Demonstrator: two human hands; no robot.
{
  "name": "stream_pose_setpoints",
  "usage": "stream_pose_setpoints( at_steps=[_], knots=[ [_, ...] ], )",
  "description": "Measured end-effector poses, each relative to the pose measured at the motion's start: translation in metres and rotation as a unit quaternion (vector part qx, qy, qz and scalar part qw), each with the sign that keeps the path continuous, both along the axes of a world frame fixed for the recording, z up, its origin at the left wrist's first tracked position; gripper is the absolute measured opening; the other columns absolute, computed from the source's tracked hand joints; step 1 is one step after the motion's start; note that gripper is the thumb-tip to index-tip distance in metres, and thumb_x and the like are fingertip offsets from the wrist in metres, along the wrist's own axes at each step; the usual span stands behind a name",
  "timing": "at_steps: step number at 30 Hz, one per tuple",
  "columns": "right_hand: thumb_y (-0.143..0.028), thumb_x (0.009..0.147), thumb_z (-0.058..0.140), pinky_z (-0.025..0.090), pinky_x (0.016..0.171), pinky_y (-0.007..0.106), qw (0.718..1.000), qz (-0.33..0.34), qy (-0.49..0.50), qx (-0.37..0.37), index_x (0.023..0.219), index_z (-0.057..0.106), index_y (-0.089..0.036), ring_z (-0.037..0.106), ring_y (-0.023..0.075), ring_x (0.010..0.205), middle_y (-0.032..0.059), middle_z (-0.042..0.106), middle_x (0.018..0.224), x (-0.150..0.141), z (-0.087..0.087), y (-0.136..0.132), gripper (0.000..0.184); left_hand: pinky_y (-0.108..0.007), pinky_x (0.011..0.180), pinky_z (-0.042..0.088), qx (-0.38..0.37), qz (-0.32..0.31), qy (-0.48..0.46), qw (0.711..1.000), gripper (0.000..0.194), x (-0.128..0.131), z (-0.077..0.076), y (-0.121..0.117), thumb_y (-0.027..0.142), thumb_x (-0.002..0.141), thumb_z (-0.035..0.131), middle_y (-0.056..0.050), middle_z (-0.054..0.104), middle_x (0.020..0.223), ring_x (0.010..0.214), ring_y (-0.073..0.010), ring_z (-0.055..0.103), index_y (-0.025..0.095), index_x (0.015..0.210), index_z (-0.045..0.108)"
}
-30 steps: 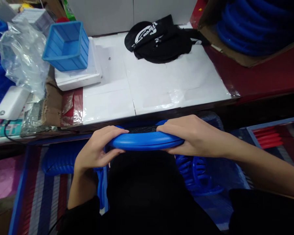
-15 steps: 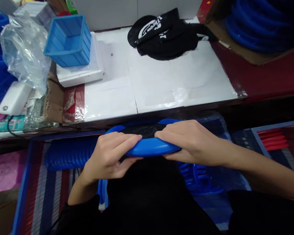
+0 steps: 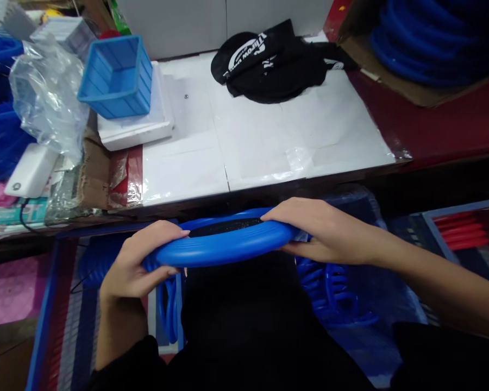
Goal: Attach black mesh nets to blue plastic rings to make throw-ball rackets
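Note:
A blue ring point(image 3: 224, 250) with black fabric point(image 3: 232, 227) across its middle is held nearly level in front of my body, below the table edge. My left hand point(image 3: 140, 260) grips its left side, fingers over the top and thumb beneath. On the right side, my right hand point(image 3: 321, 231) pinches the rim between its fingers and thumb. Beyond, on the white tabletop point(image 3: 261, 141), lie black fabric discs point(image 3: 277, 70) with white lettering.
A blue bin point(image 3: 116, 76) sits on a white foam block point(image 3: 140, 127) at the left, beside clear plastic bags point(image 3: 49, 98). A carton of blue rings point(image 3: 424, 43) stands back right. Blue crates with more rings point(image 3: 330, 293) are below the table.
My left hand has slid outward to the left along the ring, and my hands are now farther apart. More of the blue front rim shows.

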State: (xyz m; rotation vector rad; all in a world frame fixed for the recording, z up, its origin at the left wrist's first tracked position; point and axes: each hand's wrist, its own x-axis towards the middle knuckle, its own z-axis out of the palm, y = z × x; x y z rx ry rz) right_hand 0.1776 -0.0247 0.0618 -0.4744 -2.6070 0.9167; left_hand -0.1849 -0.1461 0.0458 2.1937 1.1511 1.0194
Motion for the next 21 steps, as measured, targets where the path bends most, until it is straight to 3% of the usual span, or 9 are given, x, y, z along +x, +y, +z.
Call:
stream_pose_setpoints(
  at_steps=[6, 12, 15, 17, 21],
  knots=[
    [-0.040, 0.109, 0.062, 0.064, 0.089, 0.034, 0.999, 0.026, 0.043, 0.016, 0.137, 0.061, -0.017, 0.078, 0.0219, 0.101, 0.0132, 0.079, 0.118, -0.016, -0.014, -0.011, 0.037, -0.032, 0.086, 0.065, 0.038, 0.014, 0.100, 0.994, 0.046, 0.029, 0.003, -0.002, 0.052, 0.107, 0.063, -0.013, 0.083, 0.112, 0.097, -0.0242, 0.082, 0.021, 0.141, 0.067],
    [-0.034, 0.107, 0.064, 0.065, 0.087, 0.041, 0.983, -0.027, 0.112, 0.145, 0.134, 0.063, -0.013, 0.079, 0.0276, 0.100, 0.0170, 0.081, 0.114, -0.018, -0.016, -0.016, 0.034, -0.033, 0.088, 0.066, 0.088, 0.068, 0.043, 0.993, 0.043, 0.040, 0.000, -0.008, 0.042, 0.103, 0.070, -0.012, 0.083, 0.117, 0.100, -0.0256, 0.083, 0.020, 0.139, 0.069],
    [-0.034, 0.105, 0.067, 0.065, 0.085, 0.039, 0.978, -0.029, 0.124, 0.168, 0.132, 0.064, -0.012, 0.080, 0.0270, 0.098, 0.0163, 0.081, 0.112, -0.023, -0.005, -0.021, 0.035, -0.035, 0.085, 0.067, 0.080, 0.067, 0.007, 0.995, 0.044, 0.035, -0.004, -0.006, 0.044, 0.101, 0.072, -0.011, 0.084, 0.116, 0.097, -0.0264, 0.083, 0.021, 0.139, 0.071],
    [-0.040, 0.104, 0.071, 0.065, 0.087, 0.039, 0.979, -0.016, 0.120, 0.163, 0.133, 0.063, -0.012, 0.080, 0.0265, 0.099, 0.0156, 0.082, 0.112, -0.025, 0.003, -0.023, 0.041, -0.038, 0.082, 0.066, 0.072, 0.031, -0.029, 0.997, 0.046, 0.026, -0.008, -0.001, 0.047, 0.101, 0.072, -0.013, 0.084, 0.113, 0.094, -0.0273, 0.082, 0.021, 0.138, 0.072],
    [-0.044, 0.099, 0.076, 0.062, 0.103, 0.045, 0.994, 0.009, 0.083, 0.076, 0.144, 0.059, -0.016, 0.076, 0.0271, 0.113, 0.0148, 0.080, 0.123, -0.012, 0.003, -0.011, 0.055, -0.046, 0.077, 0.062, 0.100, -0.027, -0.127, 0.987, 0.046, -0.007, -0.023, 0.006, 0.045, 0.096, 0.076, -0.013, 0.085, 0.106, 0.083, -0.0273, 0.078, 0.021, 0.135, 0.076]
  ],
)
